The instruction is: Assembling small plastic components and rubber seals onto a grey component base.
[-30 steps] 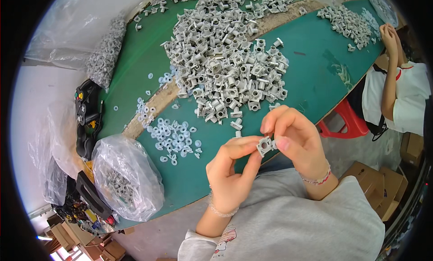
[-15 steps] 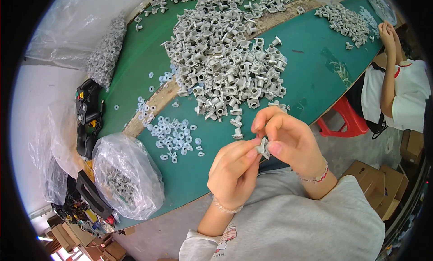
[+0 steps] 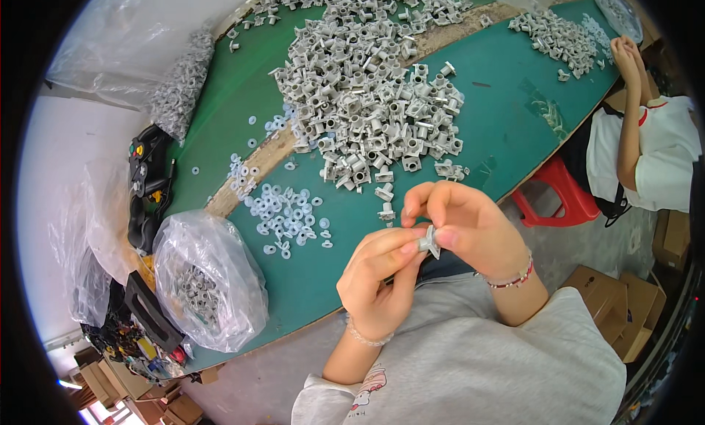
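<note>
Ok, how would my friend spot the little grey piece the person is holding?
Find the big green table with its heap of grey parts. Come down to its near edge, where the person's left grip and right grip meet. The small grey piece is pinched there, while its lookalikes in the heap lie loose.

Light grey top, a beaded bracelet at each wrist, bare fingers (image 3: 393, 243).
The grey top (image 3: 477, 366) is plain, loose and softly creased; its left sleeve (image 3: 321, 397) and wide right sleeve (image 3: 576, 315) leave the forearms uncovered. Low on its left side sits a cartoon print (image 3: 367, 388), outlined in pinkish red, with small dark lettering under it, too small to make out. The left bracelet (image 3: 367, 339) is of pale, clear-looking beads; the right bracelet (image 3: 514, 279) mixes red and whitish ones. Dark blue cloth (image 3: 446, 266) shows below the hem.
</note>
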### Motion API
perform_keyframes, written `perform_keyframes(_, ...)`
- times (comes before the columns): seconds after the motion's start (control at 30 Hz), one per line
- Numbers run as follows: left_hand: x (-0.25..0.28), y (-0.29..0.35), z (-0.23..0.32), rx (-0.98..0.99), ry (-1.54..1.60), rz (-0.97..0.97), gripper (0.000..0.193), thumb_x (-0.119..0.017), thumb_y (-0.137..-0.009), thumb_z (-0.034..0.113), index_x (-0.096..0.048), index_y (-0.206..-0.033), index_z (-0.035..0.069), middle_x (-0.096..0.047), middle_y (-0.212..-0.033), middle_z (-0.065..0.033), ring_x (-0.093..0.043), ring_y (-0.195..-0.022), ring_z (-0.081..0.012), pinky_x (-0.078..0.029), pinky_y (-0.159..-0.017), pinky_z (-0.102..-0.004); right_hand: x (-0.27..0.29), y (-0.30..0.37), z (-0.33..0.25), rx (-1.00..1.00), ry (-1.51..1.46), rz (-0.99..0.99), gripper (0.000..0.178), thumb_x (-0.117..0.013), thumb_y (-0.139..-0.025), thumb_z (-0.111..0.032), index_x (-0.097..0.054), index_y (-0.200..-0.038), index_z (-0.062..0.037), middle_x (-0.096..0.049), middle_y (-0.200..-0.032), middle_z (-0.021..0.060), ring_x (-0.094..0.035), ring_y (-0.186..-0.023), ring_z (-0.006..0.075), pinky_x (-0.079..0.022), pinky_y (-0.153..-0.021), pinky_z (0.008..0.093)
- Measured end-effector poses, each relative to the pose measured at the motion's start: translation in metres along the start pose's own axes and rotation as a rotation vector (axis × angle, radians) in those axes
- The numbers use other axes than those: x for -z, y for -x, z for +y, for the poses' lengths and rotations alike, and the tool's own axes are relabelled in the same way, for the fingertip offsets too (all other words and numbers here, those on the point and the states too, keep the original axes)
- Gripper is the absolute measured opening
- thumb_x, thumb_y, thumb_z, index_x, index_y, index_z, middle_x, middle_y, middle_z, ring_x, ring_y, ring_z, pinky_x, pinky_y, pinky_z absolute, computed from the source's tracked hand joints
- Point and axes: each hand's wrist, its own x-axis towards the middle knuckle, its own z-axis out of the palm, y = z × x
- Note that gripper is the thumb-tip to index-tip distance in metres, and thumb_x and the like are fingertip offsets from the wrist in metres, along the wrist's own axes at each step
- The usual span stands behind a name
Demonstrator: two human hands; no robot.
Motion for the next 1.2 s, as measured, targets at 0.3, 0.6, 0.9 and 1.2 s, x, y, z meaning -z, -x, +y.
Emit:
perform_keyframes(0.3, 0.005, 0.015, 0.007, 0.07, 0.159, 0.025, 0.026, -0.064, -0.074, -0.014, -0.056, -0.094, 0.0, -0.066, -0.093, -0.016, -0.064, -0.083, -0.0243, -0.052, -0.072, -0.0317, -0.019, 0.005, 0.0, -0.168, -0.134, -0.059, 0.027, -0.068, -0.08, -0.02, -0.052, -0.097, -0.0071, -0.05, -0.113, 0.0097, -0.05, -0.102, 0.0155, -0.039, -0.091, 0.0311)
perform_keyframes(0.6, 0.017, 0.03, 0.028, 0.08, 0.136, 0.078, 0.021, -0.064, -0.076, -0.012, -0.056, -0.093, -0.002, -0.065, -0.095, -0.0163, -0.064, -0.088, -0.0242, -0.051, -0.075, -0.0297, -0.052, 0.029, 0.002, 0.02, -0.016, 0.09, 0.009, -0.055, -0.09, -0.006, -0.061, -0.09, -0.0007, -0.052, -0.111, 0.0056, -0.052, -0.095, 0.0099, -0.042, -0.086, 0.0277)
perform_keyframes(0.9, 0.043, 0.064, 0.067, 0.022, 0.057, 0.211, 0.019, -0.065, -0.077, -0.01, -0.059, -0.092, 0.0, -0.066, -0.094, -0.0139, -0.064, -0.086, -0.0218, -0.051, -0.073, -0.0284, -0.089, 0.058, 0.005, 0.107, 0.222, -0.12, 0.011, -0.055, -0.09, -0.006, -0.062, -0.096, 0.001, -0.053, -0.111, 0.0068, -0.052, -0.096, 0.0111, -0.042, -0.087, 0.0276)
perform_keyframes(1.2, 0.057, 0.078, 0.116, -0.346, -0.366, 0.232, 0.022, -0.067, -0.072, -0.01, -0.06, -0.091, 0.0, -0.066, -0.09, -0.013, -0.065, -0.077, -0.0259, -0.052, -0.066, -0.0305, -0.117, 0.092, -0.009, 0.474, 0.708, -0.189, 0.01, -0.062, -0.081, 0.0, -0.064, -0.09, 0.0014, -0.06, -0.095, 0.0078, -0.056, -0.086, 0.0118, -0.045, -0.078, 0.024)
